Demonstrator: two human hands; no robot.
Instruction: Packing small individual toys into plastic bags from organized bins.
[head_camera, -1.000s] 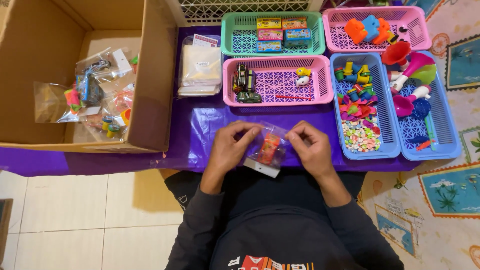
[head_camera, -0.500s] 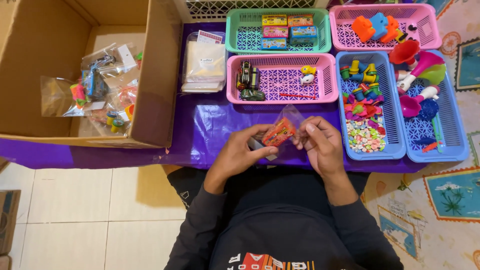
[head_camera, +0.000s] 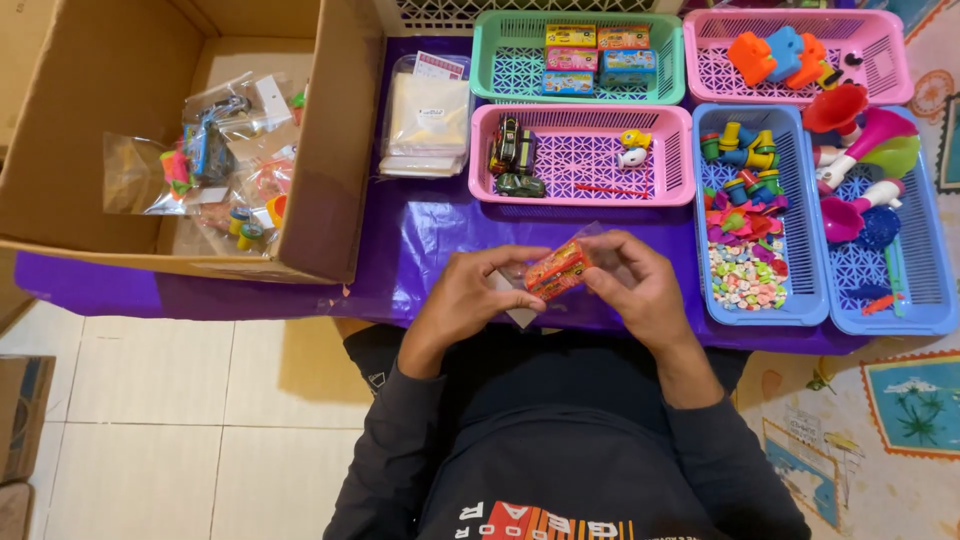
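Hands (head_camera: 560, 285) pinch orange packet (head_camera: 556, 270) above table edge (head_camera: 250, 298).

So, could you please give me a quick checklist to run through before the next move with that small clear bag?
1. Both hands on the clear bag: ok, left hand and right hand pinch it from either side.
2. Orange box inside the bag: ok.
3. Bag sealed: cannot tell.
4. Cardboard box open, with filled bags in it: ok.
5. Purple table cover bare under the hands: ok.
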